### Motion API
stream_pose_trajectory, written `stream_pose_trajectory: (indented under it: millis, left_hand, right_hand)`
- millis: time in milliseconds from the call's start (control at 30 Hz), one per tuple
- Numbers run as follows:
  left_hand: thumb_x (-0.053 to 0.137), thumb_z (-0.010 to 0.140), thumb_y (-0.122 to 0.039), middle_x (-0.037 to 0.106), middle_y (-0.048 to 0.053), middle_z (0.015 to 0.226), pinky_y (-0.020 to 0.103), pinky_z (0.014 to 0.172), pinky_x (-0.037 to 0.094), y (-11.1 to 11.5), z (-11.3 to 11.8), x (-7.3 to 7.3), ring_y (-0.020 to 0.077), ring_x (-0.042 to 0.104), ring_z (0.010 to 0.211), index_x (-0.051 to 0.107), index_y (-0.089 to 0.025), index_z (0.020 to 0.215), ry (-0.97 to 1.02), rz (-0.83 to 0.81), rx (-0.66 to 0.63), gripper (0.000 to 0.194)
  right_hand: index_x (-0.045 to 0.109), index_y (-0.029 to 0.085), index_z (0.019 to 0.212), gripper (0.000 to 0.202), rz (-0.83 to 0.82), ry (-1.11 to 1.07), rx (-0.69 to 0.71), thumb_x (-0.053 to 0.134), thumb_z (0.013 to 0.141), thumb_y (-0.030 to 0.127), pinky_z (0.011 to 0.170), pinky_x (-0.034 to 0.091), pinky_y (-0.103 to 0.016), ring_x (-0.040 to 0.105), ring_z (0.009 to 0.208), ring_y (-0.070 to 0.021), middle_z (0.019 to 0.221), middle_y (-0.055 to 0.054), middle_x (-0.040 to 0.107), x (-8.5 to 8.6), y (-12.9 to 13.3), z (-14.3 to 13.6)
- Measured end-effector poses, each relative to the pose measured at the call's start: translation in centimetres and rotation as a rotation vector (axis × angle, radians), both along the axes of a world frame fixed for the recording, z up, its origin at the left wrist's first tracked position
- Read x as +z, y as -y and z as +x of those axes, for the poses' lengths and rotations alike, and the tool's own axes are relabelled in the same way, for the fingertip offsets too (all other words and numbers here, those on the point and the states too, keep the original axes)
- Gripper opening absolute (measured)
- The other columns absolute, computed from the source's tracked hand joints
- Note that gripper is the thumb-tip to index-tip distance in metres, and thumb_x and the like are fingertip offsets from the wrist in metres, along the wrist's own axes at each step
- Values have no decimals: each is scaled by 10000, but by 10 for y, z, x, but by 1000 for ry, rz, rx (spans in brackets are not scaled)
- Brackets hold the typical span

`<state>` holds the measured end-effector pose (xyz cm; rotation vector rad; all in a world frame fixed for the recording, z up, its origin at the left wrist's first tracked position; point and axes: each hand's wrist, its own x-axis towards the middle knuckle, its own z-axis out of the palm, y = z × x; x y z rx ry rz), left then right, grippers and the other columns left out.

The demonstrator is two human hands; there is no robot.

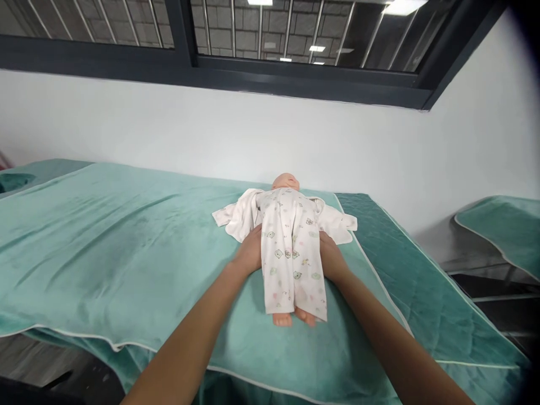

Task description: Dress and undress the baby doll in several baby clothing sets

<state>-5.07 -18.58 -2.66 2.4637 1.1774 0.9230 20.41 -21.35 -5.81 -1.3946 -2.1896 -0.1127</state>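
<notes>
Mid-frame, left hand (pixel 250 251) and right hand (pixel 332 257) flank a doll's (pixel 286 180) trousers (pixel 291 253), print illegible, fingers' grip impossible to tell.

Bare L arm (pixel 192 343) & R arm (pixel 392 337) stretched fwd, converging, w/ L hand (pixel 250 250) & R hand (pixel 332 257) apart, approx. level, both partly hidden.

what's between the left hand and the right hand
In the head view, the printed trousers lie between the left hand and the right hand, with the doll's feet showing below the hems.
</notes>
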Motion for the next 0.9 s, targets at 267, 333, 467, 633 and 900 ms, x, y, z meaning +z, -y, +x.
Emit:
stream_pose_trajectory:
  millis: [267,333,467,633,900]
  left_hand:
    - [573,863,-450,571,133,1361,500,1066,373,-6,-4,-9,344,488,1264,493,-219,1398,-170,-53,43,589]
    - [583,853,-422,590,136,1323,488,1056,376,-7,-4,-11,338,500,1239,532,-203,1353,-190,-42,39,549]
    - [588,843,-372,596,136,1302,452,1040,385,-7,-4,-12,317,522,1208,543,-190,1322,-178,-34,57,514]
    - [593,829,-350,632,123,1238,448,1027,387,-8,-3,-13,313,538,1179,611,-198,1211,-193,-58,68,411]
    - [539,865,-356,636,133,1268,459,1060,383,-6,-3,-10,311,548,1196,644,-191,1150,-60,-134,87,345]
  right_hand:
    - [624,220,1261,364,-9,-19,22,525,915,281,956,476,-445,541,1161,-297,1250,-129,604,-1,-1,-6]
    - [638,223,1243,352,-22,-35,12,521,912,261,935,495,-441,560,1145,-300,1225,-128,619,2,5,-9]
    - [544,246,1370,451,-34,-85,-21,507,920,248,979,488,-416,510,1257,-294,1389,-112,531,9,13,-15]
    - [633,203,1250,357,-34,-20,-37,497,921,228,928,491,-444,573,1132,-303,1236,-137,622,8,10,-14]
    - [700,216,981,205,-10,-96,29,546,846,206,777,505,-335,625,927,-244,959,-77,671,10,23,-12]
